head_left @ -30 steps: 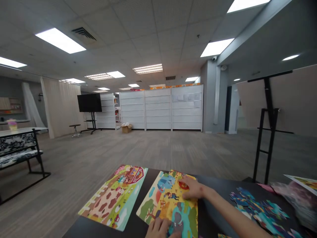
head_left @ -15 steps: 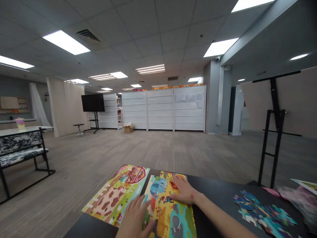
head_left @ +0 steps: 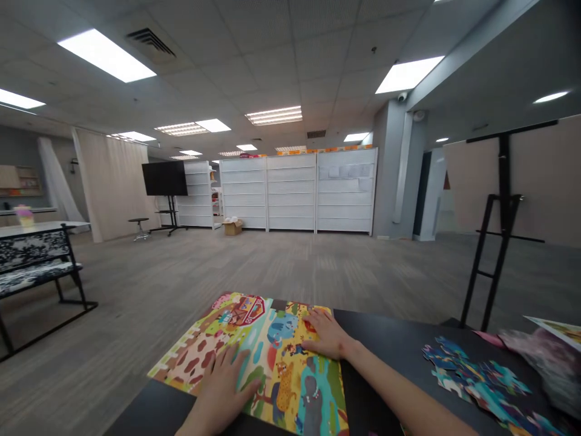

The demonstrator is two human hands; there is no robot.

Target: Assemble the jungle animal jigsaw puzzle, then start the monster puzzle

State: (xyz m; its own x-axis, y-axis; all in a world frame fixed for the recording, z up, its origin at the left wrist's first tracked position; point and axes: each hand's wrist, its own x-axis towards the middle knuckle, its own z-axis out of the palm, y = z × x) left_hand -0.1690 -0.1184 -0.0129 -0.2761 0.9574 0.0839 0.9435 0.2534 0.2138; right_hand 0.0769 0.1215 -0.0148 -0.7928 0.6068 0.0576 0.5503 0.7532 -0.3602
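Note:
Two colourful picture panels lie side by side on the black table (head_left: 381,363), their facing edges now meeting or nearly so. The left farm panel (head_left: 190,360) shows a spotted cow and a red barn. On the right animal panel (head_left: 284,348) are a blue elephant, a leopard and a hippo. My left hand (head_left: 222,387) rests open and flat near the line where the panels meet, its fingers spread toward the farm panel. Flat on the upper right of the animal panel lies my right hand (head_left: 327,334), fingers stretched out.
Loose blue and teal jigsaw pieces (head_left: 474,381) are heaped on the table's right side. Beyond them sits crumpled clear pinkish plastic (head_left: 540,363). A black easel stand (head_left: 488,266) rises behind the table on the right; a bench (head_left: 40,266) stands at far left.
The animal panel has slid left against the farm panel, closing most of the gap between them. Both my hands have moved left, the left one onto the area where the panels meet.

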